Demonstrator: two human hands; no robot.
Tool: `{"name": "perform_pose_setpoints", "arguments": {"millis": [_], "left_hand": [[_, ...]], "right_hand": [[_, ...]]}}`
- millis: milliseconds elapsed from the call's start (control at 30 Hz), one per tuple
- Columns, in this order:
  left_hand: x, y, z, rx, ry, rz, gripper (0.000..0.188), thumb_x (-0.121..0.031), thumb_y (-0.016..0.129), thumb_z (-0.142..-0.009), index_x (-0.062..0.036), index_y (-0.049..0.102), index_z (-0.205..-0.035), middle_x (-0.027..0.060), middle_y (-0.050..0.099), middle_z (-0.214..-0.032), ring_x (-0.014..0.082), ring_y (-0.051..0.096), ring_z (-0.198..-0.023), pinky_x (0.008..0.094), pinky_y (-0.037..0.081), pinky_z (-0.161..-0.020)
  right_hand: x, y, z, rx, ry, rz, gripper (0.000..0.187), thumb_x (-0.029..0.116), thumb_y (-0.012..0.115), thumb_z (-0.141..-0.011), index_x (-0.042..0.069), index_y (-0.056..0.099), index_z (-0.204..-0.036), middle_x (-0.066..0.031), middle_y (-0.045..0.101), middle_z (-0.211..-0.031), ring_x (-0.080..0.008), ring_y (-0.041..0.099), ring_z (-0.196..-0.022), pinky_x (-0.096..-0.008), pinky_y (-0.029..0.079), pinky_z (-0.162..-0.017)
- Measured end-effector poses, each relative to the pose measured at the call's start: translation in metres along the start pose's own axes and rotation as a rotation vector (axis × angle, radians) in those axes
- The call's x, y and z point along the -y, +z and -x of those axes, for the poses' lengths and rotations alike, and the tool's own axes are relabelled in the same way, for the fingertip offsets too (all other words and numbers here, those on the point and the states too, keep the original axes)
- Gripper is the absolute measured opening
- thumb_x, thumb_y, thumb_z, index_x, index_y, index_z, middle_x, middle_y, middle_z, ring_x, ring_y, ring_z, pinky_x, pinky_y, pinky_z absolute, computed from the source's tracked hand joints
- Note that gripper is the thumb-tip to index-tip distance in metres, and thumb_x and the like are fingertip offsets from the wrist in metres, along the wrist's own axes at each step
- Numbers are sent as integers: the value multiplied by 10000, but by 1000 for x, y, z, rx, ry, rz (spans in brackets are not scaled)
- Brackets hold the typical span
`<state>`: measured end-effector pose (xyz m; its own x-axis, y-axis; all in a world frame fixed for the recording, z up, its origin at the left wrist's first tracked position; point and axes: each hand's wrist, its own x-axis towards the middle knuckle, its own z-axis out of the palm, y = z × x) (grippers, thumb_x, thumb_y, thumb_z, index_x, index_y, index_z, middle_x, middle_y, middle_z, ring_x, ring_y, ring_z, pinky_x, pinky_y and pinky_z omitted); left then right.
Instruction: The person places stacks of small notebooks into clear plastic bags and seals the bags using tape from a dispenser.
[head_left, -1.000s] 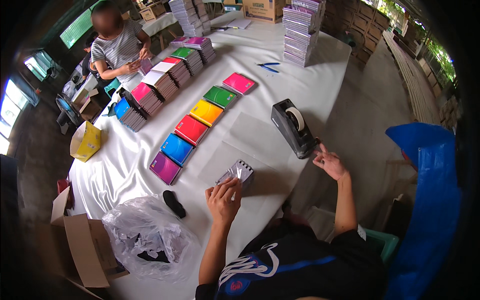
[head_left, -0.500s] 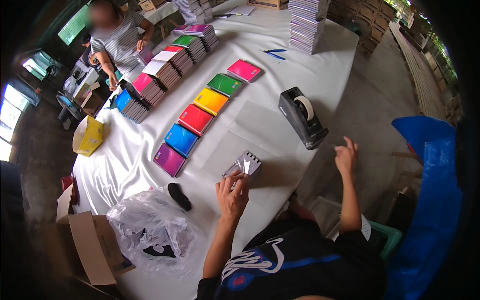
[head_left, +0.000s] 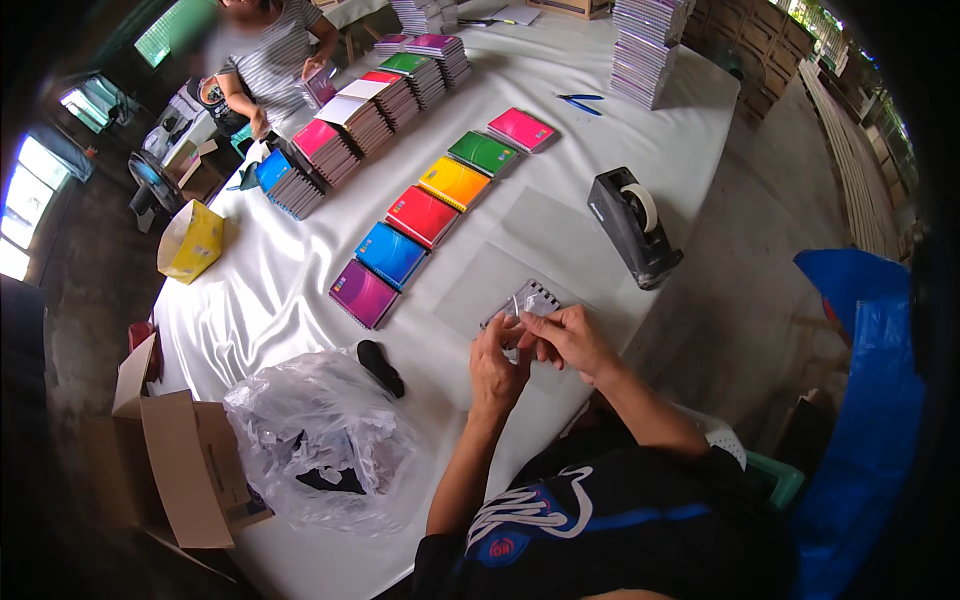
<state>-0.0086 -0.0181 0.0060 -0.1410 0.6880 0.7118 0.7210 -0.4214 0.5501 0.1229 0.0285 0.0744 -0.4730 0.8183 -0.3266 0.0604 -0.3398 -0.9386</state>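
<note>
A small spiral notebook (head_left: 540,296) in clear plastic wrap lies in front of me near the table edge, its dark binding coils toward the upper right. My left hand (head_left: 498,362) grips its near side with bent fingers. Over the same side reaches my right hand (head_left: 572,338), thumb and fingers pinched together at the plastic; whatever is between them is too small to make out. Clear plastic sheets (head_left: 480,275) lie flat beneath and beyond the notebook. To the right stands a black tape dispenser (head_left: 628,230) with a roll in it.
A row of colored notebooks (head_left: 422,215) runs diagonally beyond my hands. Notebook stacks (head_left: 325,150) stand farther back, where another person (head_left: 280,60) works. Blue-handled pliers (head_left: 580,103) lie near a tall stack (head_left: 645,50). At left are a plastic bag (head_left: 310,400) and cardboard box (head_left: 190,470).
My right hand has come from beside the tape dispenser, off the table's right side, to the wrapped notebook and met my left hand. The view has shifted slightly.
</note>
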Motion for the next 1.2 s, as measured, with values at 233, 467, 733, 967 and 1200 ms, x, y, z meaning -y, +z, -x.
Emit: {"name": "perform_pose_setpoints", "arguments": {"millis": [233, 467, 733, 967, 1200], "left_hand": [[0, -8, 2, 153, -58, -114, 567, -97, 728, -694, -70, 509, -1216, 44, 621, -961, 211, 586, -848, 341, 431, -692], [-30, -42, -30, 317, -228, -451, 573, -259, 758, -657, -261, 588, -1204, 108, 475, -1266, 225, 494, -1115, 437, 320, -914], [-26, -17, -40, 391, -366, -267, 560, -231, 772, -658, -179, 553, -1170, 26, 569, -1130, 177, 549, -1007, 402, 288, -914], [-50, 10, -88, 321, -306, -395, 583, -294, 704, -757, -210, 479, -1289, 59, 554, -1185, 220, 530, -1096, 447, 253, -978], [-7, 56, 10, 494, -666, -21, 576, -317, 614, -868, -119, 392, -1362, 180, 528, -1230, 306, 525, -1080, 397, 423, -916]], "right_hand": [[-17, 5, -7, -112, 118, 16, 363, 302, 591, -879, -1, 650, -688, -28, 526, -507, -78, 451, -375, -218, 341, -341], [-38, -11, -8, -75, 137, 98, 432, 433, 689, -790, 38, 626, -627, -28, 519, -486, -90, 457, -369, -238, 377, -371], [-72, -48, -36, -103, -110, 639, 216, 227, 696, -770, 18, 660, -733, 7, 581, -581, -79, 494, -506, -307, 394, -468], [-73, -118, -27, 318, 432, -531, 524, 36, 546, -782, 82, 411, -1287, -139, 545, -1177, -321, 579, -1043, -495, 470, -903], [-97, -108, -33, -38, 270, -177, 630, 290, 800, -675, 100, 469, -1176, -78, 558, -1081, -202, 532, -1022, -347, 421, -906]]}}
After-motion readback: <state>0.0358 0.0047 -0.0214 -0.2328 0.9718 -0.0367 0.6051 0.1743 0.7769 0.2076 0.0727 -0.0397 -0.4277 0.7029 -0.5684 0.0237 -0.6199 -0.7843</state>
